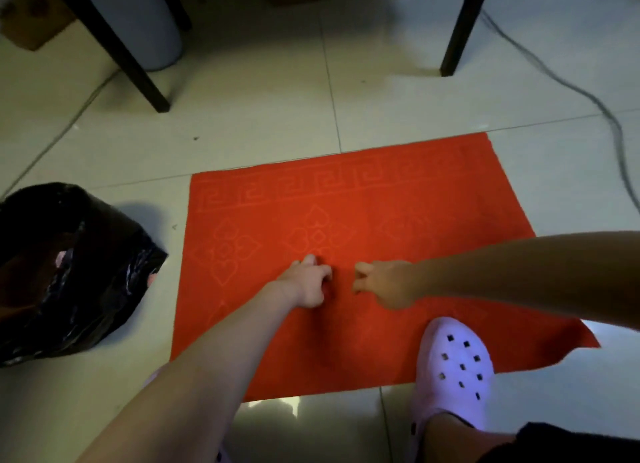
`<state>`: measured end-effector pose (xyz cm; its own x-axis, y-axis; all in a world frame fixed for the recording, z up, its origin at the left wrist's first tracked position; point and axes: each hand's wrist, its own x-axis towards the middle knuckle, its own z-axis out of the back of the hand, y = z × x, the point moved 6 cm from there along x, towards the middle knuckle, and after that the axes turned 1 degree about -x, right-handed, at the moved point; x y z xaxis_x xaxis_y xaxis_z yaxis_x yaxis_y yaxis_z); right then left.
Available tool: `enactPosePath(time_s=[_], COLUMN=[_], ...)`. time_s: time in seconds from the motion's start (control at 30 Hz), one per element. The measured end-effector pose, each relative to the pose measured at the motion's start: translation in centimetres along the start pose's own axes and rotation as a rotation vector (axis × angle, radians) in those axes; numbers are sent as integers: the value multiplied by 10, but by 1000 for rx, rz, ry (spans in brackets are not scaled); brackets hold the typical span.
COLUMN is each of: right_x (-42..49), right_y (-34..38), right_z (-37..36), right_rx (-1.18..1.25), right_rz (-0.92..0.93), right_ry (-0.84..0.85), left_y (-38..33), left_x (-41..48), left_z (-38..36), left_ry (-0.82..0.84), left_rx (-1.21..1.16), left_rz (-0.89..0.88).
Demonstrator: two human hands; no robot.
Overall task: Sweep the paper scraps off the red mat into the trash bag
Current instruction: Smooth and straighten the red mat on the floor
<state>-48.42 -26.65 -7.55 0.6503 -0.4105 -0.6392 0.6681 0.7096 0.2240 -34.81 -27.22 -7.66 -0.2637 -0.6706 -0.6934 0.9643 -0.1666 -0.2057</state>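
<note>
Facing over red mat [381,203], left grip [308,284] and right grip [384,284], both curled, contents not discernible; trash bag [114,289] beside mat's left edge.

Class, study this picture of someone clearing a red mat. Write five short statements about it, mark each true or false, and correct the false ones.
1. The black trash bag lies on the floor to the left of the red mat. True.
2. The left hand and the right hand are both over the mat. True.
3. The pink clog stands clear of the mat. False: its toe rests on the mat's near edge.
4. The grey cable crosses the mat. False: it runs over the tiles to the mat's right.
5. A dark table leg stands on the tiles beyond the mat. True.
</note>
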Motion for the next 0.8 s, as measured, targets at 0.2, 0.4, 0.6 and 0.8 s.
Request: enactPosePath(time_s=[0.2, 0.4, 0.6, 0.8], right_x=[-74, -130, -176, -203], right_y=[-79, -77, -92, -96], right_z=[-63, -118, -142, -160], right_rx=[662, 948, 931, 960], right_rz=[-570, -992, -1283, -1393], right_ry=[-721, -991, -968, -957], left_y=[-72, -161, -244, -287], left_x=[32, 53, 55, 55], left_z=[16, 15, -9, -29], left_ry=[-30, -27, 52, 79], left_rx=[-19, 29, 116, 134], left_rz=[-68, -163, -267, -346])
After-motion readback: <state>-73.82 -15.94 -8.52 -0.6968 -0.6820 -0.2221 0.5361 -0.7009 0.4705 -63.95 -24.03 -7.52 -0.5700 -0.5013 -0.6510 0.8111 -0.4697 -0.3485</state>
